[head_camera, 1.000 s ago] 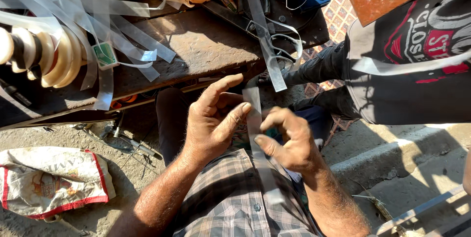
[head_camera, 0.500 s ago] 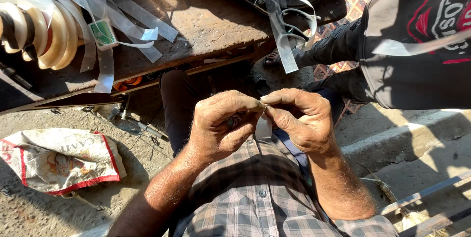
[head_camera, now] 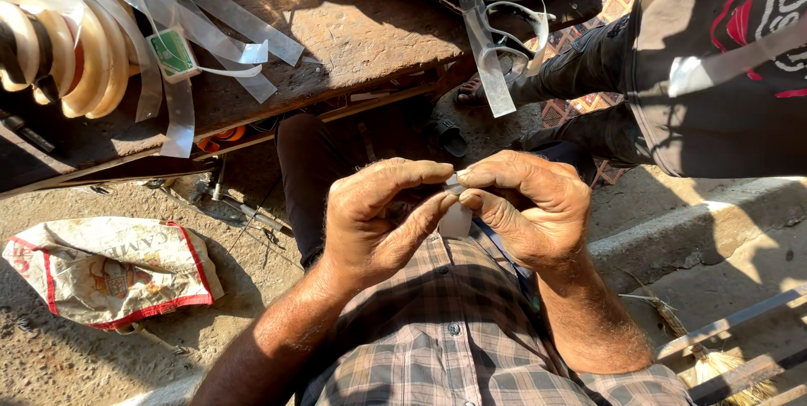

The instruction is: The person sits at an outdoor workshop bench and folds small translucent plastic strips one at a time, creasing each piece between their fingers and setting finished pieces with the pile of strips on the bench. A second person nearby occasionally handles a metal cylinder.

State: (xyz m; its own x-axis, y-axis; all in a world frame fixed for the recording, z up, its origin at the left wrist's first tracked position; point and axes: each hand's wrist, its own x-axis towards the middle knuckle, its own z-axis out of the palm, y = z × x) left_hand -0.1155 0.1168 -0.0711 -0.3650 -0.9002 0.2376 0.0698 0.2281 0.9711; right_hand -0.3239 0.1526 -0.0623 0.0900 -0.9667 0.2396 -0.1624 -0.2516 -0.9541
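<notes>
Both of my hands are raised close together in front of my checked shirt. My left hand [head_camera: 374, 221] and my right hand [head_camera: 525, 204] pinch the top end of a pale translucent strip [head_camera: 456, 219] between fingertips and thumbs. The strip hangs down between the two hands toward my chest; its lower part is hidden behind my hands. Fingertips of both hands touch each other at the strip's upper end.
A worn wooden workbench [head_camera: 353, 44] spans the top, strewn with more pale strips [head_camera: 210, 19]. Cream-coloured ribbed rollers [head_camera: 76, 53] sit at its left end. A printed sack [head_camera: 109, 267] lies on the dirt at left. Another person in dark clothes [head_camera: 714, 78] stands at upper right beside a concrete kerb [head_camera: 672, 221].
My hands have closed together: a second ago the fingers were spread around a long strip, now both pinch its top end. The view has shifted slightly lower.
</notes>
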